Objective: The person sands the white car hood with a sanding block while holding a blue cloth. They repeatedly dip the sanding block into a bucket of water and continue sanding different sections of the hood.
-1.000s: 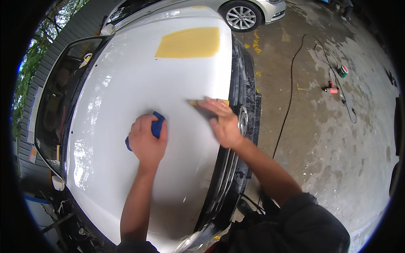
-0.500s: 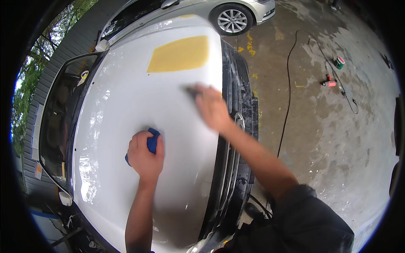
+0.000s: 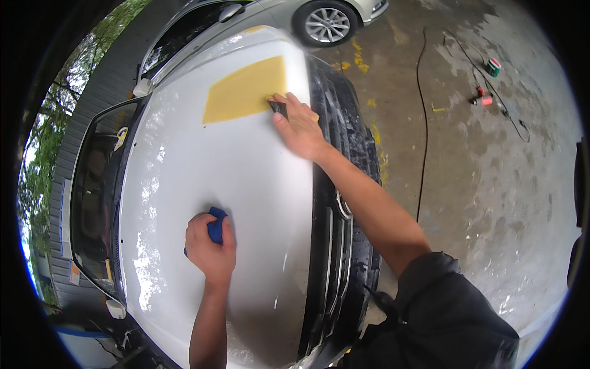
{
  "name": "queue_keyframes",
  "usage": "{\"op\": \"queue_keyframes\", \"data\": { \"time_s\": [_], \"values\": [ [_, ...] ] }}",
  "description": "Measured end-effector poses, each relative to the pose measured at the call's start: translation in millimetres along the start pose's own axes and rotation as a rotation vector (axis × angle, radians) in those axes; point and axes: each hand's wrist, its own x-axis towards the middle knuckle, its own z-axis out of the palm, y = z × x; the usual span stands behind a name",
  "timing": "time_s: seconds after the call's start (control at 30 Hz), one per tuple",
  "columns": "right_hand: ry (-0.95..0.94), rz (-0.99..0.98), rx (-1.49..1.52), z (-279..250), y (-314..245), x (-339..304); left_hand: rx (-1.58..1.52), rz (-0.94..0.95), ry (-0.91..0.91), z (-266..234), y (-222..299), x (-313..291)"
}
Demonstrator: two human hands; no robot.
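Observation:
A white car hood [image 3: 172, 178] fills the middle of the view, with a large yellow filler patch [image 3: 243, 86] on its far part. My right hand [image 3: 300, 130] rests at the near front corner of that patch, its fingers closed on a dark flat pad [image 3: 278, 108]; most of the pad is hidden under the hand. Closer in, my left hand [image 3: 209, 251] presses on the hood, wrapped round a bunched blue cloth [image 3: 216, 226]. The cloth's lower edge also peeks out beside the fingers.
Along the hood's right runs the dark front grille [image 3: 329, 258]. A silver car's wheel [image 3: 323, 24] stands beyond. On the concrete floor lie a black hose [image 3: 422, 123], a red tool [image 3: 483, 98] and a green tin [image 3: 493, 67]. The windshield [image 3: 98, 197] is at left.
My right hand has moved away from me with the dark pad, from bare white hood onto the yellow patch's edge. My left hand keeps hold of the blue cloth. The view has shifted slightly.

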Motion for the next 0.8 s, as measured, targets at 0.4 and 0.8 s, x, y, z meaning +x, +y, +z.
{"op": "queue_keyframes", "data": {
  "time_s": [0.4, 0.8],
  "values": [
    [-0.177, -0.179, -0.111, -6, -17, -6, 0.0, 0.011, 0.005, 1, -7, -7],
    [-0.172, -0.077, 0.126, -7, 2, 5, -0.007, 0.03, -0.007, 5, -6, -5]
  ]
}}
